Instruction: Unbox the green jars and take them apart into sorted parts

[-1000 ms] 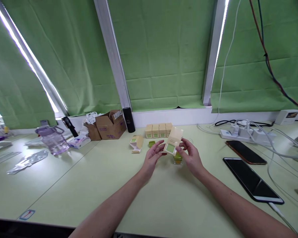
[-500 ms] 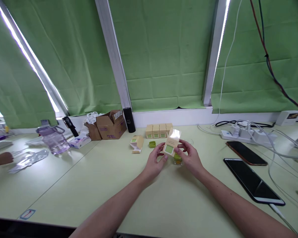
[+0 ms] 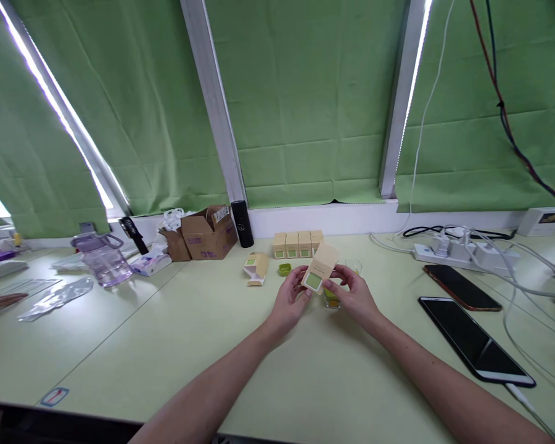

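Between my two hands a flat beige carton [image 3: 322,266] with a green square is held tilted above the table. My left hand [image 3: 290,301] pinches its left edge, and my right hand [image 3: 352,292] grips its right side. Just under the carton stands a small glass jar [image 3: 332,301] with a green top, partly hidden by it and my right fingers. A green lid [image 3: 285,269] lies left of the carton. Farther left rests an open beige box [image 3: 256,269]. Behind the lid several closed beige boxes [image 3: 292,245] stand in a row.
Two phones [image 3: 476,339] [image 3: 462,287] and a power strip [image 3: 457,256] with cables are at the right. A cardboard box [image 3: 209,235], black cylinder [image 3: 242,224], tissue pack [image 3: 150,264] and purple bottle [image 3: 102,262] stand at the left. Another person's hand [image 3: 2,302] is at the far left.
The carton has tilted slightly in my hands, and its upper flap no longer shines. The other person's hand at the far left has moved down and spread flat.
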`<state>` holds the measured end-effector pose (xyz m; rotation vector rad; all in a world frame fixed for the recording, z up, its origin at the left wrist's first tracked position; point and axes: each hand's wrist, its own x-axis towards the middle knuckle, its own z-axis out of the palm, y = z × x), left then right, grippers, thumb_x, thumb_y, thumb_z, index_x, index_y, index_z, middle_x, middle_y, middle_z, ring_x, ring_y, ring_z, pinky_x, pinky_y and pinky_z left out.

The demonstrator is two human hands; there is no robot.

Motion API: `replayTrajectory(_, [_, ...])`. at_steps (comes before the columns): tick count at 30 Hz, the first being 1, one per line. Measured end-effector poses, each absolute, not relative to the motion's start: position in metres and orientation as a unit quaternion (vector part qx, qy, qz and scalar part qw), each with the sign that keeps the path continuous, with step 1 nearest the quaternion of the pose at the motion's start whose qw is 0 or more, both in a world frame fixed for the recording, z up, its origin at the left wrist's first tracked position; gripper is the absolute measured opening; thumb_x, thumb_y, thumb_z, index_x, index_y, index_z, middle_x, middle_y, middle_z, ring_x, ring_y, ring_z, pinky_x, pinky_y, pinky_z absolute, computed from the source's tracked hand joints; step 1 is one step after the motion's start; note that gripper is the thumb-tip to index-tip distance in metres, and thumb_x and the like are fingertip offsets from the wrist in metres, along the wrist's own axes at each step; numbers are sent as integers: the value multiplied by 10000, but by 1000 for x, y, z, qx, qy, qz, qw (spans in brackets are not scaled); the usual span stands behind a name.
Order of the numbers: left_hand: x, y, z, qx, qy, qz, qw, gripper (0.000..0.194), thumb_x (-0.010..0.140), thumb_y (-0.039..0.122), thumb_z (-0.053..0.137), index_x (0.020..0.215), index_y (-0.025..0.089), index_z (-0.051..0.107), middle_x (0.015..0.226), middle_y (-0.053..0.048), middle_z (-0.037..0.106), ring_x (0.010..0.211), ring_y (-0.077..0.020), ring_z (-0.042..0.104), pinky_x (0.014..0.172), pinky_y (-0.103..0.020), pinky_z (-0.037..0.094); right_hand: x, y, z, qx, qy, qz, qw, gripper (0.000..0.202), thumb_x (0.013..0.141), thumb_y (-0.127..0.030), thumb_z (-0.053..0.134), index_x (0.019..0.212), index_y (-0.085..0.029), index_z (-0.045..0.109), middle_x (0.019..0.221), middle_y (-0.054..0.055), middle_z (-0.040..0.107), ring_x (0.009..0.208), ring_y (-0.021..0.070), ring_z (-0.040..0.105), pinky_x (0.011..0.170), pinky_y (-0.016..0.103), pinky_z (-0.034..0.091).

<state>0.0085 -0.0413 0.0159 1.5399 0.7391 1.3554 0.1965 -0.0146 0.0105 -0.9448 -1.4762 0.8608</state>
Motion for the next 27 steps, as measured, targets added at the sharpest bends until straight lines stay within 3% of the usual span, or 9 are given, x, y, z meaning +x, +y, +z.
replayTrajectory(12, [10,-43,21,616,299,563,462,530,846,417,772,1288,223,554,1316,-138,614,1242,-300,577,1053,-425,451,196,-17,11,-361,-607,432,560,460,769,-492,799,1096,-218,627,987,86,768,1013,263,715,877,400,557])
replayTrajectory(27, [8,-42,21,609,290,563,477,526,812,322,775,1279,213,558,1307,-128,616,1261,-304,566,1074,-426,445,196,-19,12,-368,-600,435,561,487,746,-509,807,1085,-206,633,991,97,766,1026,274,718,832,390,595])
